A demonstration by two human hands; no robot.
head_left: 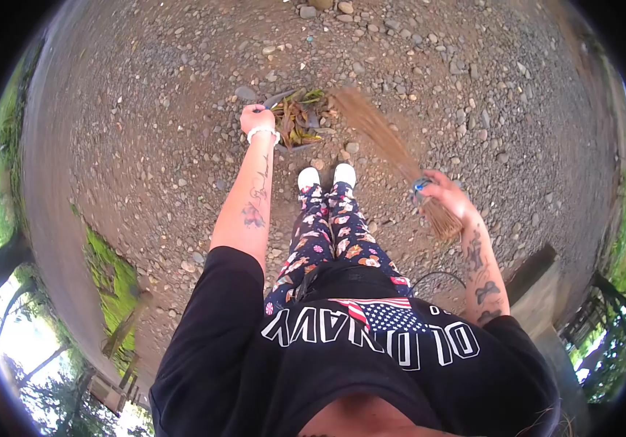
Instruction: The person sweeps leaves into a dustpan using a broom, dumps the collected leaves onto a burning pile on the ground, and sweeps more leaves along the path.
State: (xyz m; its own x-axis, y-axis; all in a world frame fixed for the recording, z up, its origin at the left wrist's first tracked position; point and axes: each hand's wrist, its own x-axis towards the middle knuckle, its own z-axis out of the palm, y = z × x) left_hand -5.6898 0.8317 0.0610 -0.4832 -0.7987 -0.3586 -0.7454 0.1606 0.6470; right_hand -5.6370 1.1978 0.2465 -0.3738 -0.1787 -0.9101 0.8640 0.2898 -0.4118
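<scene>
One broom [382, 135], gripped in right hand [447, 199]

Showing brown dirt [145, 167] strewn with grey and tan pebbles [502, 157] | including a bigger brown stone [320, 4] at the top edge | showing bright green grass [111, 280] at lower left | revealing a pale slab [544, 313] at lower right | featuring leafy trees [58, 397] along both lower sides

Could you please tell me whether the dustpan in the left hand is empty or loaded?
Loaded: brown and green leaves lie heaped in the dustpan held by the left hand, hiding most of it.
</scene>
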